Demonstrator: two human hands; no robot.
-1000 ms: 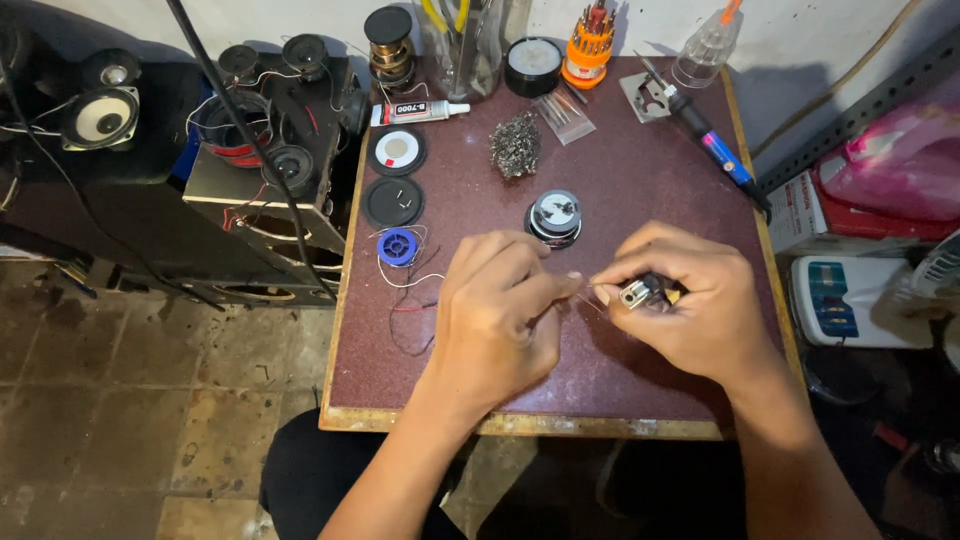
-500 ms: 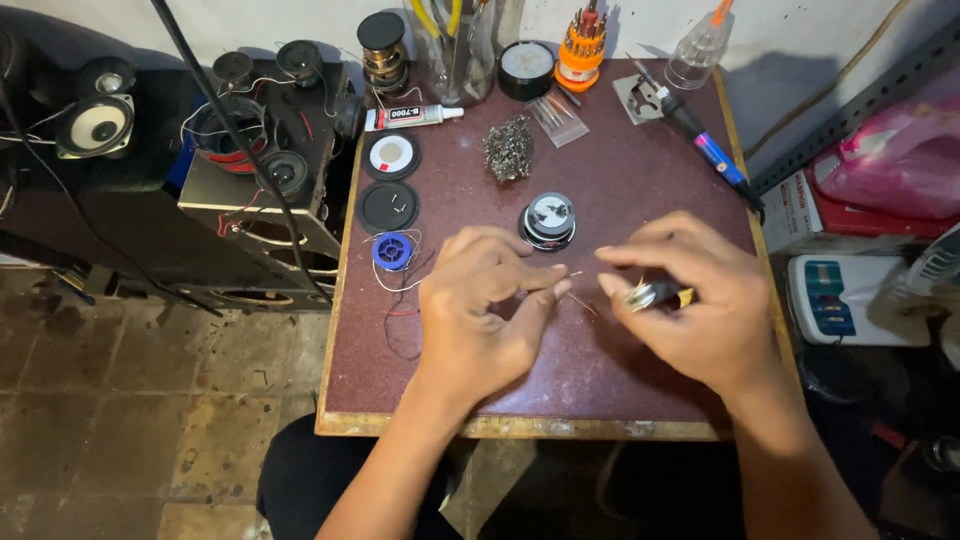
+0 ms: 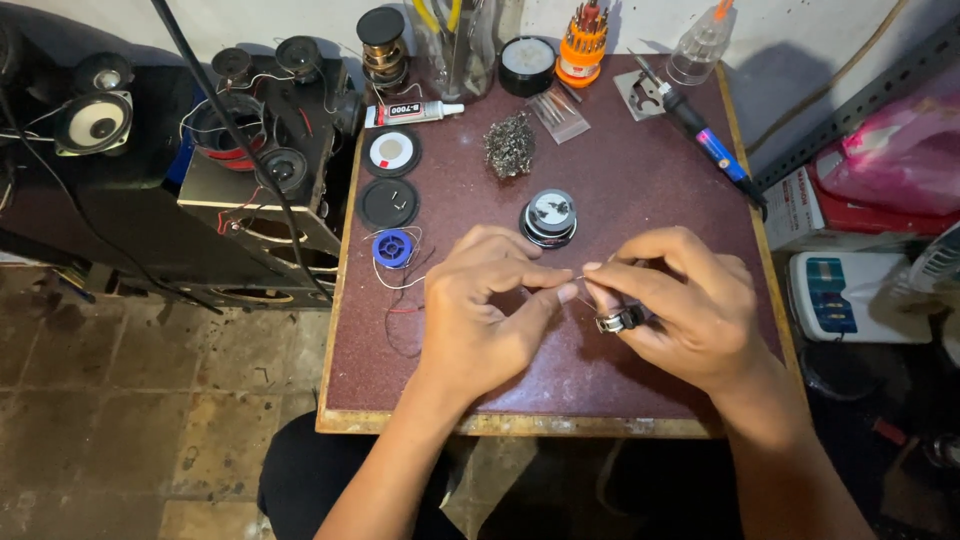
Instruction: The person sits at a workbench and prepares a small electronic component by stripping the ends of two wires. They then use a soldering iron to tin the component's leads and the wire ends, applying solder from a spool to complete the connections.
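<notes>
My right hand [image 3: 690, 305] holds a small dark ring-shaped coil part [image 3: 618, 321] between thumb and fingers, above the maroon tabletop [image 3: 640, 180]. My left hand [image 3: 480, 310] is just to its left, thumb and forefinger pinched on a fine wire [image 3: 578, 279] that runs to the part. The fingertips of both hands almost touch. A round metal speaker magnet [image 3: 549, 216] stands on the table right behind the hands.
A blue solder spool [image 3: 393, 248] with loose wires lies left of my hands, with two black round discs [image 3: 391, 176] behind it. A soldering iron [image 3: 700, 130], steel wool [image 3: 509, 145], a glue tube [image 3: 412, 112] and a screwdriver set [image 3: 582, 40] sit at the back. Speakers [image 3: 95, 120] stand at left.
Both hands have shifted slightly toward me and closer together. The left fingers now pinch the wire at the part.
</notes>
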